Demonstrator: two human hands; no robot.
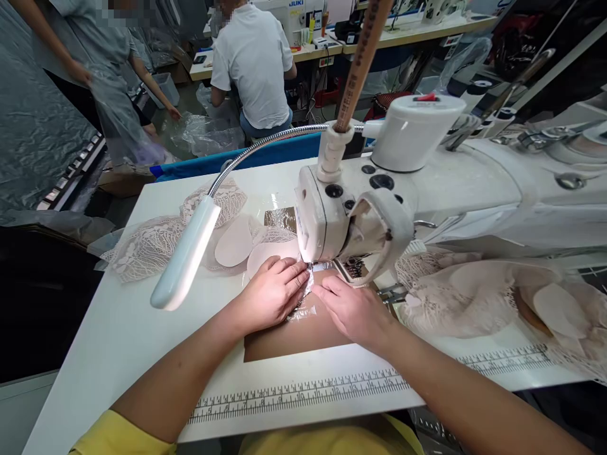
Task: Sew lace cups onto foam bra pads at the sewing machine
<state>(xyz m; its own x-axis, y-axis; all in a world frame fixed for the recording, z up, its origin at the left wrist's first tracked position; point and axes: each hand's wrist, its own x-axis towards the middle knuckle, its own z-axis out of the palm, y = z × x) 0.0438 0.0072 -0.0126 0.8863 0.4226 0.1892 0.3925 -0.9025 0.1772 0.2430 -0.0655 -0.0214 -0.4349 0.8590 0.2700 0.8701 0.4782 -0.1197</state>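
Left hand point(274, 292) flat and open, fingers pressing the shiny clear strip point(307, 287); right hand point(353, 309) flat too, fingertips on its edge | strip lies crinkled on the brown mat point(294, 341), under the sewing machine head point(332, 221) | gooseneck lamp point(186, 256) overhangs left, lace pieces point(142, 248) beyond

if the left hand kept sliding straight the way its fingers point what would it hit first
Probably the needle area under the white sewing machine head. The left hand lies flat, touching a crinkly shiny strip, and points that way. The right hand sits just beside that line; depth is unclear.
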